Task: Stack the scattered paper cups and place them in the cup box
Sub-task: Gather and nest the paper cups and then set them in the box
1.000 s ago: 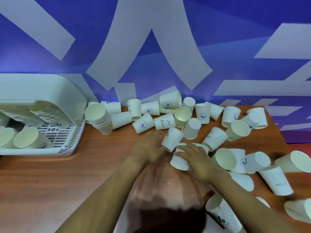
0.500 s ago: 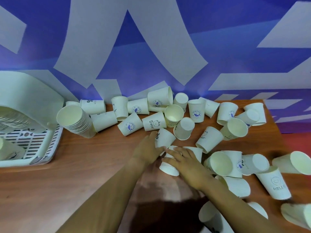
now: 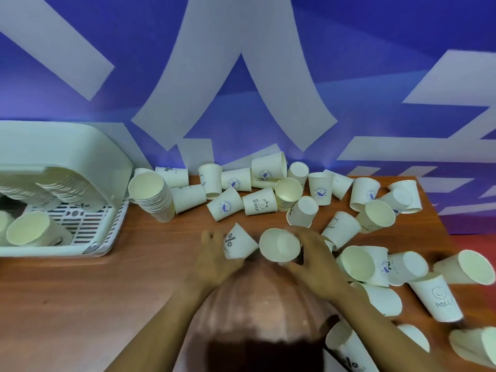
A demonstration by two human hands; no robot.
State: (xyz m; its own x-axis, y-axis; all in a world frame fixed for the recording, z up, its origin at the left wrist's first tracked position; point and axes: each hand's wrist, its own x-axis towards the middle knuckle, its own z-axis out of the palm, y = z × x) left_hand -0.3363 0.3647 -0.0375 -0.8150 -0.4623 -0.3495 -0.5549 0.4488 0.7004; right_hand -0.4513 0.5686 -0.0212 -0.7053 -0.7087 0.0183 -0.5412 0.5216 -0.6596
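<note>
Each hand holds one cup beside the scattered pile.
Your left hand (image 3: 214, 260) curls round a printed cup (image 3: 239, 244); your right hand (image 3: 315, 260) grips an open-mouthed cup (image 3: 279, 245), fingers spread.

White paper cups (image 3: 259, 201) scattered beside cup box (image 3: 107, 232)

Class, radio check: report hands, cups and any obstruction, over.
Left hand grips printed cup; right hand holds open-mouthed cup. Cup box far left, part filled. Loose cups crowd right.
</note>
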